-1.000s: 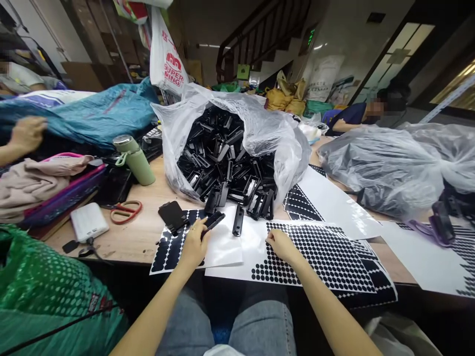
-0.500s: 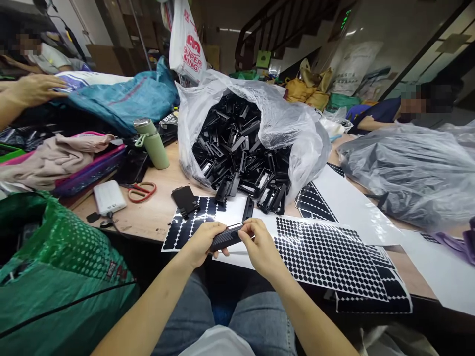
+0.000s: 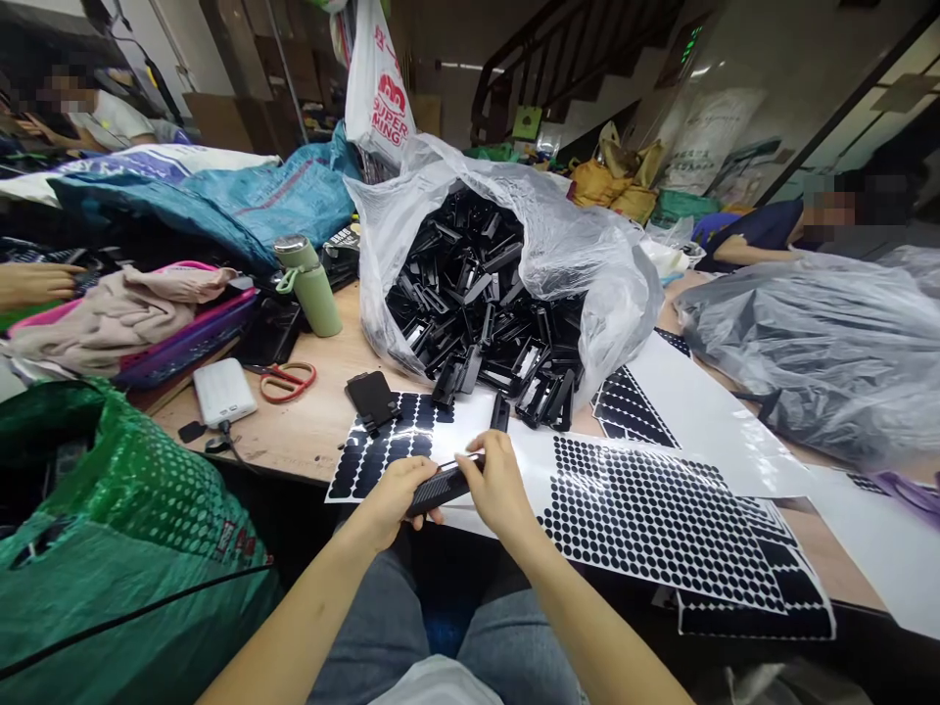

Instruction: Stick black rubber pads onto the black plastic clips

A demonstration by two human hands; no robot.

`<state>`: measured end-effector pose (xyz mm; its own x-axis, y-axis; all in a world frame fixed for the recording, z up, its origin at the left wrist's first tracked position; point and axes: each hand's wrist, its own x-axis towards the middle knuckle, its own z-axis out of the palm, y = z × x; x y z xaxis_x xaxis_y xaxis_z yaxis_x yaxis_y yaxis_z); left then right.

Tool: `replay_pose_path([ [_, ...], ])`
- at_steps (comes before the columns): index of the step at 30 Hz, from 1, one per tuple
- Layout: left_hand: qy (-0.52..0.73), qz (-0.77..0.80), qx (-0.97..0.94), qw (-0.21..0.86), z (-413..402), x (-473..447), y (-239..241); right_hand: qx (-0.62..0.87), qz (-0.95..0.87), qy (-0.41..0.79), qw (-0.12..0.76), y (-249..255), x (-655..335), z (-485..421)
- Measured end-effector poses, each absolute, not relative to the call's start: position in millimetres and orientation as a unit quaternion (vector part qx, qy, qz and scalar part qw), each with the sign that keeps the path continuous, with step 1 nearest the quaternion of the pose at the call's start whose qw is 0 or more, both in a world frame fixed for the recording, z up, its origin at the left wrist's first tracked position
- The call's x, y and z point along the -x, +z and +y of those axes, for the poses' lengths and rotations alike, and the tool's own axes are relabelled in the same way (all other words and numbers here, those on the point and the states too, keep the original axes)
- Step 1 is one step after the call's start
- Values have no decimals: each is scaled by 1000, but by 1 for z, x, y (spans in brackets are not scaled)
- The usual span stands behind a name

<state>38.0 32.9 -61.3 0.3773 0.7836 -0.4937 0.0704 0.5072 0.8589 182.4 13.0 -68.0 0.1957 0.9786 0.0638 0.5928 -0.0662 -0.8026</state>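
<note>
A long black plastic part (image 3: 439, 490) with a ridged face is held low in front of me, over the table's front edge. My left hand (image 3: 393, 499) is closed around its left end, thumb on top and fingers beneath. At its right end, the thumb and fingers of my right hand (image 3: 500, 485) are pinched on the upper edge; whether a small sticker is between them I cannot tell. Just beyond my right hand lies another black part (image 3: 500, 413). Sticker sheets with black rectangles (image 3: 367, 455) and black dots (image 3: 653, 509) lie on either side.
A clear plastic bag (image 3: 617, 264) full of black parts stands ahead. Red-handled scissors (image 3: 290, 382), a white power bank (image 3: 224, 392), a green bottle (image 3: 315, 294) and a flat black piece (image 3: 372, 401) are at left. A green sack (image 3: 147, 548) stands below. Another person's hand (image 3: 40, 284) is far left.
My hands and the black part have shifted slightly left and down, the right fingers moving along its edge. The other person's hand at far left has dropped from the blue sack.
</note>
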Motion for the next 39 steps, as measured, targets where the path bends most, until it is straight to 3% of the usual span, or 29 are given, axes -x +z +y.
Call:
replay_pose_path([
  [4,233,543,-419,690,40,-13,-81,765,-529,255,263,-95,-164,76],
  [11,252,550,-427,672,56,17,-89,801,-487,261,231,-115,-155,107],
  [20,268,557,-418,666,67,31,-88,779,-461,306,297,-109,-157,103],
  [30,254,502,-427,708,63,35,-57,561,-393,610,397,-52,-159,31],
  [39,237,475,-453,716,56,32,-45,546,-387,607,429,-44,-161,15],
])
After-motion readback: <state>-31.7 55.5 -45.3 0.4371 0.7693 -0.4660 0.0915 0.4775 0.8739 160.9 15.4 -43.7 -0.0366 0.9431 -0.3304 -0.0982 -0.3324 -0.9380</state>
